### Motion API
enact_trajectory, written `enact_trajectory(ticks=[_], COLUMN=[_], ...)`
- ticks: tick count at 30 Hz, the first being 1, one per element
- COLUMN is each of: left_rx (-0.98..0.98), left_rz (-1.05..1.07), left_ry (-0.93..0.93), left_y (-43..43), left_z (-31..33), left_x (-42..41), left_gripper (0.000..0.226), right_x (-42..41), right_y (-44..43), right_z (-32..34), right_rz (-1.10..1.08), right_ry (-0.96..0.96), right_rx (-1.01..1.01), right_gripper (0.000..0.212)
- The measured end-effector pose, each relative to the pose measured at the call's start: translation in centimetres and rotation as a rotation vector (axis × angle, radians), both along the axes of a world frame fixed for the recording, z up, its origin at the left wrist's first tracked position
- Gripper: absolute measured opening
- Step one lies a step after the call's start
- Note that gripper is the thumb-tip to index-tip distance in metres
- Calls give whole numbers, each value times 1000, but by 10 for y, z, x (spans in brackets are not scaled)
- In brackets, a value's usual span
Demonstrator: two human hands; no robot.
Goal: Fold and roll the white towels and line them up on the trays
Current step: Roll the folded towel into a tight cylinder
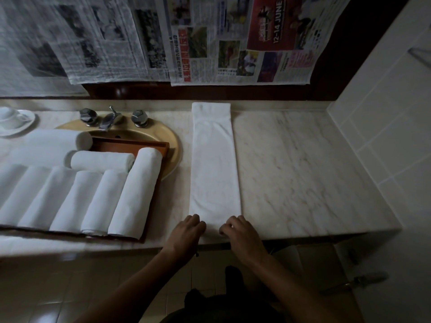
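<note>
View from above a marble bathroom counter (pixel 303 171), described left to right. At nine o'clock, far left, sits a white cup and saucer (pixel 14 120). Next to it, from nine to eight o'clock, a wooden tray (pixel 130 145) rests over an ochre basin (pixel 172 148) with a chrome tap (pixel 109 120). On the tray a row of rolled towels (pixel 81 199) lies side by side, touching, with two more rolls laid crosswise behind them.

In the centre, running from twelve towards six o'clock, one folded towel (pixel 214 164) lies flat as a long narrow strip. Newspaper sheets (pixel 210 43) hang above it. At six o'clock the left hand (pixel 189 231) and right hand (pixel 240 234) grasp the strip's near end, fingers curled over the edge at each corner (the start of a roll, it seems).

To roll well, the first turn should probably be tight and both hands should advance evenly, so the sides stay flush and the roll matches those on the tray.

At three o'clock, bare marble, then a tiled wall (pixel 384 113)
</note>
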State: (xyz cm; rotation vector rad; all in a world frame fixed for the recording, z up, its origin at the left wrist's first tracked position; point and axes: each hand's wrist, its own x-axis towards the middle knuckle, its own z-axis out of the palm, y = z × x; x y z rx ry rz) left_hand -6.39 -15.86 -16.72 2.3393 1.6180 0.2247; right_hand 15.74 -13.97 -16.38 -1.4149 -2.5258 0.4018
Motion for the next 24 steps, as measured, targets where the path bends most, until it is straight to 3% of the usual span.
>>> enact_trajectory(ticks=[9, 18, 24], left_rx=[69, 112, -132], left_rz=[-153, -112, 48], left_ry=[28, 33, -161], left_y=[0, 12, 12], left_z=[-10, -4, 14], left_x=[-19, -18, -19], left_gripper=[51, 26, 18], right_x=[13, 12, 21], right_y=[1, 13, 21], right_z=[3, 2, 11], right_rz=[85, 57, 32], right_ry=[-57, -39, -38], right_rx=[-31, -74, -240], right_gripper=[40, 35, 27])
